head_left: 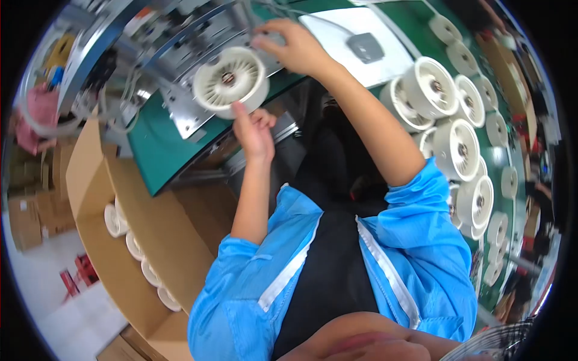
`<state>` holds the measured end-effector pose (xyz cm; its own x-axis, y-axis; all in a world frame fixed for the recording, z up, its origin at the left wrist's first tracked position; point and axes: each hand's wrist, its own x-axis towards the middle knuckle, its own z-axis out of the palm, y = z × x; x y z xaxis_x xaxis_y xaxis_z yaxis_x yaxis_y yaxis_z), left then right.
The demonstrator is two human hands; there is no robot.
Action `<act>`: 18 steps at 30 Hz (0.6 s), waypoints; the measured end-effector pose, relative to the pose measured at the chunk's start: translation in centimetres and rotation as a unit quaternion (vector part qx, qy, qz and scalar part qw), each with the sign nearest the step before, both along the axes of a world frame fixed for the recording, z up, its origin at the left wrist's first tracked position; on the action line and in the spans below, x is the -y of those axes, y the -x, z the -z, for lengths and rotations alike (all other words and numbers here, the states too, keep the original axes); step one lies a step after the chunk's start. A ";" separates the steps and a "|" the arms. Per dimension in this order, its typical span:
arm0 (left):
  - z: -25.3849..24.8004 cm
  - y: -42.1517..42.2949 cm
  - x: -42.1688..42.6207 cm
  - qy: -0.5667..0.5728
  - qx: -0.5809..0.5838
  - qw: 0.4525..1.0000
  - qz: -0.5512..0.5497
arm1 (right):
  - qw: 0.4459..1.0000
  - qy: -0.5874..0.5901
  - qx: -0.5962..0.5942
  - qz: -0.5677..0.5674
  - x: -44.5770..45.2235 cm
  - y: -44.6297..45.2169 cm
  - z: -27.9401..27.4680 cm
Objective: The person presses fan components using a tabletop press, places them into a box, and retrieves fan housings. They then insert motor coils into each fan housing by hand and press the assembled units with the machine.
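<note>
A white plastic fan wheel (232, 81) with radial blades and a copper-coloured hub sits tilted at the metal fixture (183, 111) of a machine. My left hand (254, 133) grips its lower rim, thumb on the edge and the other fingers curled beneath. Above and right of the wheel is my right hand (292, 49), beside the machine's metal parts. Its index finger and thumb are bent and apart, and I see nothing held between them. The fingertips are slightly blurred.
Stacked white fan wheels (435, 87) stand on the green table at right, with more in rows behind. A grey device (365, 48) lies on a white sheet (322, 27). At lower left, an open cardboard box (147, 225) holds several wheels. Tubes hang left of the machine.
</note>
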<state>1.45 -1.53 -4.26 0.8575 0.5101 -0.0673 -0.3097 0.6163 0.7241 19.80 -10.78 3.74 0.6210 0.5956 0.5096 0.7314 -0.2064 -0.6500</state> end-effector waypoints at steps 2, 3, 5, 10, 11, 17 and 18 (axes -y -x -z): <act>0.1 0.0 -0.2 0.008 -0.018 1.000 -0.007 | 0.936 0.009 0.132 0.325 4.7 -2.7 1.1; 0.5 0.0 0.1 0.004 -0.020 1.000 -0.002 | 0.877 0.033 0.225 0.424 7.6 -4.9 3.2; 0.5 0.2 0.1 -0.018 -0.029 0.999 0.006 | 0.917 0.268 -0.062 0.289 12.3 -9.7 7.8; 0.9 -0.1 0.2 -0.062 -0.038 0.997 -0.025 | 0.929 0.239 -0.069 0.275 19.8 -2.8 -7.6; 1.3 -0.3 -0.1 -0.061 -0.031 0.997 -0.034 | 0.915 0.267 -0.038 0.300 22.8 -2.0 -10.3; 2.0 -1.2 -2.6 -0.080 -0.066 0.994 -0.036 | 0.727 0.319 -0.046 0.606 57.2 -2.1 -7.7; 2.0 -1.1 -2.8 -0.080 -0.072 0.993 -0.039 | 0.654 0.424 -0.163 0.605 63.1 0.1 -7.5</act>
